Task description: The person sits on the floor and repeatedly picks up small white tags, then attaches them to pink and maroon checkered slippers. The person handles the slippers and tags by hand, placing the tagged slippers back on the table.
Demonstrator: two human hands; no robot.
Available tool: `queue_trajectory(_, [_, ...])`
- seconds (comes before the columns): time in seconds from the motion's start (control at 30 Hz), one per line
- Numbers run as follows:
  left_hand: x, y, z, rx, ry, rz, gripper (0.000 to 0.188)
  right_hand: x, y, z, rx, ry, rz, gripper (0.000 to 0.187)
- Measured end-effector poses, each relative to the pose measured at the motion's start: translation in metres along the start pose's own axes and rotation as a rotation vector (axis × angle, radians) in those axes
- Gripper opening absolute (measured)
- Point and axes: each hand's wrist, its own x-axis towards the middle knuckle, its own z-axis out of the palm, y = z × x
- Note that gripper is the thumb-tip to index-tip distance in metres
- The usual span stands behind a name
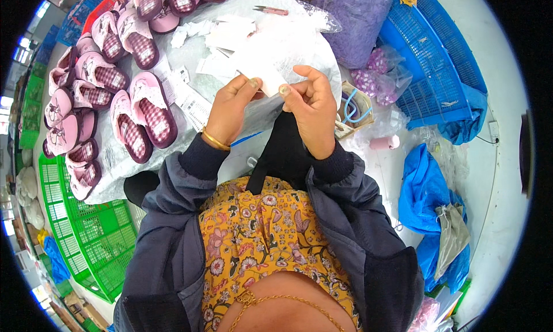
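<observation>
Close together over the near edge of the table, both hands hold a small white paper piece [271,83]. My left hand [233,106], with a gold bangle at the wrist, pinches its left side between thumb and fingers. A thin dark tip pokes out by these fingers, too small to name. My right hand [311,104] pinches the right side with thumb and index finger. Left of the hands, a pair of pink slippers [151,110] with checked insoles lies on printed label sheets [193,104]. Loose white papers [227,35] are spread beyond the hands.
Several more pink slippers [103,73] crowd the table's left side. Pink-handled thread snips [271,10] lie at the far side. A purple bag [351,21], blue basket [432,67] and small box [352,110] stand to the right. A green crate [86,225] is at lower left.
</observation>
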Motion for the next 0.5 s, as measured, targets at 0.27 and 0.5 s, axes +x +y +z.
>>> queue_trajectory(0.27, [-0.020, 0.006, -0.008, 0.779, -0.063, 0.263, 0.018, 0.004, 0.000, 0.001, -0.012, -0.108, -0.019, 0.040])
queue_trajectory(0.5, [-0.024, 0.002, -0.014, 0.876, -0.115, 0.348, 0.015, 0.004, 0.003, 0.002, -0.073, -0.136, 0.054, 0.034])
